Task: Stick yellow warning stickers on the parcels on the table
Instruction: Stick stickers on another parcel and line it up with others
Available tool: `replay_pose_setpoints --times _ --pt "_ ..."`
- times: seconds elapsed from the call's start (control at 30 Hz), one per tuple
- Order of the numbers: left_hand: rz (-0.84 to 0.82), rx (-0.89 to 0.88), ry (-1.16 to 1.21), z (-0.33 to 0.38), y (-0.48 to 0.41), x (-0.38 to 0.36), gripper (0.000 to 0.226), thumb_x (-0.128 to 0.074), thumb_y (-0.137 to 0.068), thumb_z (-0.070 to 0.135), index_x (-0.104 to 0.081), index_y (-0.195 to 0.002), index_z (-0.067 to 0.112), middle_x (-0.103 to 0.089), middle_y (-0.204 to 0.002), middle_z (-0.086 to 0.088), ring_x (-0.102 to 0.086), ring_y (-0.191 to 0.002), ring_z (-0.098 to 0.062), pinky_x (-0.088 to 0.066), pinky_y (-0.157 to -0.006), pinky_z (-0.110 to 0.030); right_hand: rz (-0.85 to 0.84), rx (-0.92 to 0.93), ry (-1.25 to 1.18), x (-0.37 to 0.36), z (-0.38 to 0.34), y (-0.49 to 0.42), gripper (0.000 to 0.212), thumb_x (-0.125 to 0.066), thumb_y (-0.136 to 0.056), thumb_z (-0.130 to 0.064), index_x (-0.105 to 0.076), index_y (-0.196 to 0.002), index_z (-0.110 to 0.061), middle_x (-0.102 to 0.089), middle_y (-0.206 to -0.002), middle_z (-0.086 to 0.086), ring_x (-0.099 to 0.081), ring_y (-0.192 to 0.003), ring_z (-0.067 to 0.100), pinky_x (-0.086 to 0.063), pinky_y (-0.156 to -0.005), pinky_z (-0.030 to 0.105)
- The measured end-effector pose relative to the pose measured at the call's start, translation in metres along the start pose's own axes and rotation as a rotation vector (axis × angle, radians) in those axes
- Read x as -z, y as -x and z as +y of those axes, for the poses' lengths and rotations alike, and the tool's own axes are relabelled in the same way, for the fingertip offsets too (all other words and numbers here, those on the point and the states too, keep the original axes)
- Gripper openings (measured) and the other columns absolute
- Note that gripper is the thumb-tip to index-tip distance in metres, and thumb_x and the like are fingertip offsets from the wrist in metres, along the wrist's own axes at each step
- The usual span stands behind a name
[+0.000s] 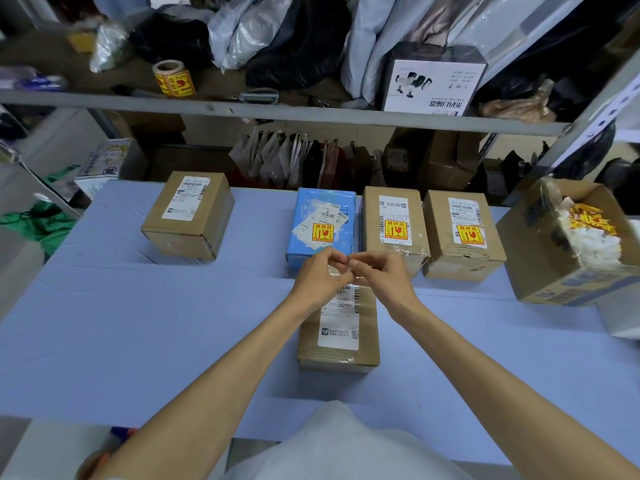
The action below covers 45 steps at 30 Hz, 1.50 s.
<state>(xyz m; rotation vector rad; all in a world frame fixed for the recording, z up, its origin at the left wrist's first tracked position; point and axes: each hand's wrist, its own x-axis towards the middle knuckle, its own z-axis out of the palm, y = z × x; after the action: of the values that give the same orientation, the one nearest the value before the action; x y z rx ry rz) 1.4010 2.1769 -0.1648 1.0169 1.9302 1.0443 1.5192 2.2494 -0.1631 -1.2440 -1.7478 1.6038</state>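
My left hand [320, 275] and my right hand [381, 277] meet fingertip to fingertip above the far end of a brown parcel [339, 334]. Together they pinch a small pale sticker slip [333, 270], mostly hidden by the fingers. This parcel shows a white shipping label and no yellow sticker. Behind it stands a row: a blue parcel [323, 209], a brown parcel [394, 216] and another brown parcel [462, 251], each bearing a yellow warning sticker [322, 232]. A brown parcel [188, 216] at the back left has only a white label.
An open carton [554, 265] with yellow and white sticker scraps sits at the table's right edge. A roll of yellow stickers [173, 79] stands on the metal shelf [277, 114] above, among bags and a white box. The blue table cover [138, 323] spreads left.
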Motion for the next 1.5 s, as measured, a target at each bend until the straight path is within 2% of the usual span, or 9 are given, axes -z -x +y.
replay_pose_setpoints --times 0.27,0.4,0.6,0.77,0.87,1.0,1.17,1.3,1.5 --pt "0.005 -0.015 -0.08 -0.005 -0.003 -0.004 0.029 -0.072 -0.081 0.034 -0.058 -0.103 0.021 -0.063 -0.1 0.005 -0.059 -0.096 -0.01 -0.05 -0.084 -0.031 -0.03 -0.058 -0.089 -0.002 -0.006 0.003 0.02 -0.058 -0.088 -0.004 -0.07 -0.081 -0.019 -0.072 -0.089 0.005 -0.069 -0.091 0.017 -0.056 -0.083 0.028" --pt "0.053 -0.021 -0.052 -0.008 -0.004 -0.003 0.021 -0.068 -0.083 0.033 -0.06 -0.098 0.021 -0.064 -0.093 0.008 -0.06 -0.091 -0.009 -0.051 -0.08 -0.031 -0.034 -0.12 -0.173 0.001 -0.005 -0.001 0.028 -0.041 -0.088 0.008 -0.067 -0.095 0.002 -0.07 -0.089 0.013 -0.07 -0.08 0.018 -0.058 -0.079 0.028" --pt "0.018 -0.012 -0.021 -0.012 -0.004 0.0 0.007 -0.066 -0.085 0.02 -0.067 -0.092 0.019 -0.065 -0.086 0.011 -0.062 -0.088 -0.007 -0.049 -0.077 -0.023 -0.042 -0.117 -0.146 0.004 0.003 -0.005 0.02 -0.049 -0.091 0.01 -0.062 -0.106 0.007 -0.067 -0.09 0.021 -0.069 -0.073 0.02 -0.059 -0.072 0.024" --pt "0.143 0.038 -0.319 -0.036 -0.01 0.009 0.021 -0.066 -0.083 0.023 -0.057 -0.102 0.022 -0.061 -0.101 0.005 -0.059 -0.093 -0.013 -0.041 -0.067 -0.019 0.023 -0.175 -0.048 0.009 0.014 -0.003 0.013 -0.056 -0.09 0.004 -0.064 -0.098 -0.002 -0.068 -0.089 0.011 -0.068 -0.083 0.023 -0.058 -0.072 0.025" --pt "0.055 -0.022 -0.524 -0.039 -0.017 0.012 0.043 -0.068 -0.082 0.037 -0.054 -0.12 0.024 -0.053 -0.114 0.001 -0.057 -0.102 -0.018 -0.044 -0.079 -0.028 0.066 -0.194 0.006 0.017 0.022 -0.002 0.013 -0.059 -0.089 -0.001 -0.064 -0.102 -0.004 -0.068 -0.098 0.015 -0.068 -0.092 0.028 -0.057 -0.075 0.029" --pt "-0.042 -0.123 -0.721 -0.032 -0.024 0.004 0.052 -0.066 -0.082 0.049 -0.052 -0.126 0.025 -0.048 -0.117 0.001 -0.058 -0.102 -0.02 -0.04 -0.077 -0.029 0.091 -0.194 0.029 0.021 0.025 -0.004 0.013 -0.061 -0.088 -0.001 -0.065 -0.1 -0.004 -0.068 -0.099 0.016 -0.068 -0.09 0.026 -0.057 -0.072 0.027" --pt "-0.049 -0.178 -0.85 -0.025 -0.03 -0.002 0.054 -0.067 -0.079 0.052 -0.055 -0.116 0.015 -0.048 -0.114 -0.003 -0.06 -0.09 -0.025 -0.05 -0.076 -0.038 0.101 -0.166 0.097 0.022 0.022 -0.012 0.014 -0.061 -0.087 -0.003 -0.067 -0.1 -0.003 -0.069 -0.094 0.012 -0.068 -0.083 0.023 -0.057 -0.073 0.029" --pt "-0.024 -0.214 -0.905 -0.02 -0.032 -0.008 0.05 -0.063 -0.083 0.052 -0.053 -0.114 0.014 -0.049 -0.114 -0.004 -0.06 -0.09 -0.024 -0.041 -0.069 -0.031 0.075 -0.142 0.115 0.017 0.015 -0.015 0.01 -0.06 -0.087 -0.001 -0.065 -0.092 -0.008 -0.068 -0.086 0.009 -0.068 -0.081 0.024 -0.055 -0.072 0.029" --pt "0.07 -0.203 -0.739 -0.019 -0.034 -0.01 0.031 -0.05 -0.095 0.038 -0.064 -0.098 0.011 -0.055 -0.098 -0.005 -0.061 -0.082 -0.026 -0.046 -0.066 -0.035 0.074 -0.139 0.081 0.017 0.014 -0.02 0.01 -0.06 -0.087 -0.002 -0.066 -0.091 -0.009 -0.069 -0.089 0.012 -0.069 -0.081 0.028 -0.056 -0.079 0.038"
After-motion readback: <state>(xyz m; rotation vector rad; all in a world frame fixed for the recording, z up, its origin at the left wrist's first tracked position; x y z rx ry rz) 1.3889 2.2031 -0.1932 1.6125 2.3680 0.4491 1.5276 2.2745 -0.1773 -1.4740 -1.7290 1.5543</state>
